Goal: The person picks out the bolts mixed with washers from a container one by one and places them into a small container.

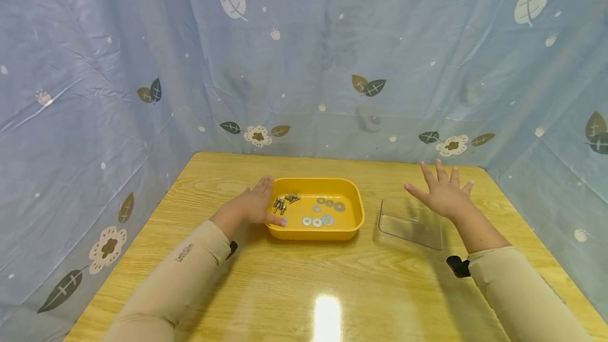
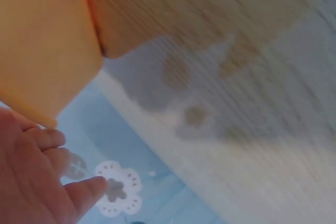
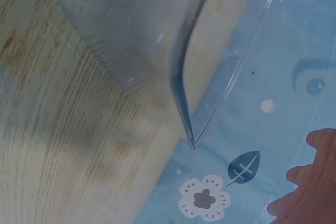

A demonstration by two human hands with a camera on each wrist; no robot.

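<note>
Washers and screws lie in the yellow tray toward the far edge of the tabletop in the head view, where the left hand is at the tray's left rim, fingers extended and thumb over the inside, and the right hand hangs by the clear tray toward the right edge, fingers spread wide. From the left wrist, the yellow tray's wall slants above the fingers, and whether they grip its rim I cannot tell. From the right wrist, the clear tray's corner shows across the tabletop's edge, apart from the fingertips.
</note>
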